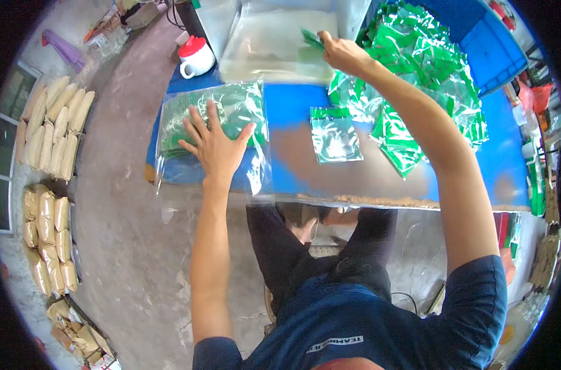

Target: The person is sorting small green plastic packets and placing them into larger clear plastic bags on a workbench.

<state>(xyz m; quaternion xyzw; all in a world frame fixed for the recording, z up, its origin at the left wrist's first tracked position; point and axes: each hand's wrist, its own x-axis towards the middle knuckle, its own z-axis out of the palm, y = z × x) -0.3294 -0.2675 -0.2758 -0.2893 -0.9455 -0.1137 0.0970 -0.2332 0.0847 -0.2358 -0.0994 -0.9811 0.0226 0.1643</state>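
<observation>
My left hand [216, 145] lies flat with its fingers spread on a large clear plastic bag [256, 176] at the left of the table. Green and clear packets [176, 129] show inside that bag. At the far side my right hand [347, 55] is closed on a small green thing [312, 39], blurred, its kind unclear. Beneath it is a stack of clear plastic sheets or bags [274, 58] in an open-fronted holder. One flat green-topped clear packet [336, 137] rests alone at mid-table. To its right spreads a heap of similar packets [425, 61].
The blue table top [290, 166] has a worn front edge. A white mug-like pot with a red lid [196, 58] stands at its far left. Behind the heap is a blue plastic crate [496, 58]. Filled tan sacks [49, 135] are stacked along the left wall.
</observation>
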